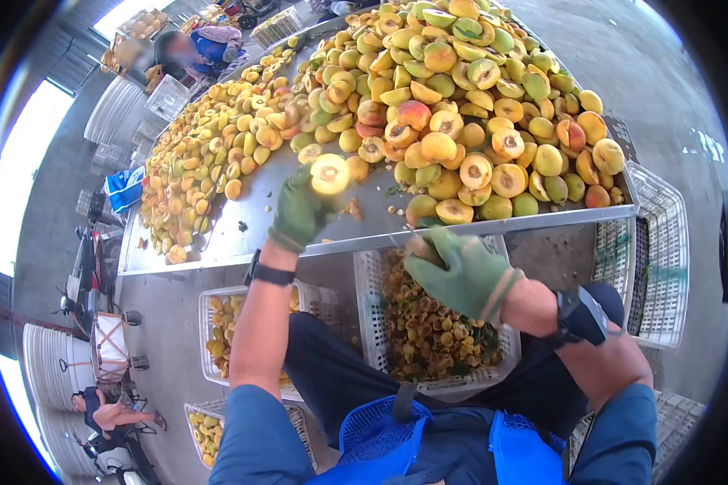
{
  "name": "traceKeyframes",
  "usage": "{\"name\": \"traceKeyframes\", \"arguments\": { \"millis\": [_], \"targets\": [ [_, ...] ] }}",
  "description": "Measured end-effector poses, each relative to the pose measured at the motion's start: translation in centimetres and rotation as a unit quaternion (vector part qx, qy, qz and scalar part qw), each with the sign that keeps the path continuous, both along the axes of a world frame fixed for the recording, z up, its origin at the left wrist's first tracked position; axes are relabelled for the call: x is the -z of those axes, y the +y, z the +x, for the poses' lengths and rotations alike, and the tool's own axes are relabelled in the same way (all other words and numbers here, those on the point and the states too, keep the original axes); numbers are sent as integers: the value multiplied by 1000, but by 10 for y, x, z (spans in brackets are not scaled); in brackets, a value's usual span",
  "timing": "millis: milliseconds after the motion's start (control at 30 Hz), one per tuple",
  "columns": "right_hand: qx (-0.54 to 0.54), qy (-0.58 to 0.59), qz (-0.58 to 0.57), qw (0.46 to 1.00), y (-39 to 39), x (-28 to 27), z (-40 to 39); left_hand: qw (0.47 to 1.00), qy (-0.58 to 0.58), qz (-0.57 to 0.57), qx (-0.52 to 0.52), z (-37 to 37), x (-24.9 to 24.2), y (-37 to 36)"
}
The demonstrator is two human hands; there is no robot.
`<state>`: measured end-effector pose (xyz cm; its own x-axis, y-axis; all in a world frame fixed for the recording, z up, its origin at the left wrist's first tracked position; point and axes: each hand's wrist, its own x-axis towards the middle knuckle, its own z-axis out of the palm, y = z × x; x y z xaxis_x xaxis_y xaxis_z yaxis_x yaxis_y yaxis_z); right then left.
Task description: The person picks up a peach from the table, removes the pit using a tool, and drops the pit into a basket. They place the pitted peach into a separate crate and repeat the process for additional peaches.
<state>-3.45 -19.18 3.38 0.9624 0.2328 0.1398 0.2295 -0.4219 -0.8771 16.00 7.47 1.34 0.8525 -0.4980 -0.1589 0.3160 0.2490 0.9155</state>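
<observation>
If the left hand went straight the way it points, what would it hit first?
Probably the near edge of the fruit pile on the metal table, just beyond the halved fruit it holds; how high the left hand hovers is unclear, so it might pass above.

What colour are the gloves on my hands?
Both fabric gloves are dull green, showing best in the head view.

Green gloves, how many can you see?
2: the left glove, holding a fruit half over the metal table; the right glove, at its near edge. Others may be hidden.
</observation>
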Motion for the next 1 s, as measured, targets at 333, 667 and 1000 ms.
{"name": "traceKeyframes", "arguments": {
  "millis": [333,667,1000],
  "targets": [
    [55,-14,-33,998,15,20,22,977,-177,119,10,-105,-11,-54],
    [59,16,-49,997,13,20,12,994,59,-81,42,-103,10,-68],
    [0,-1,-100,995,20,23,18,795,-544,265,-37,-91,41,-57]
  ]
}}
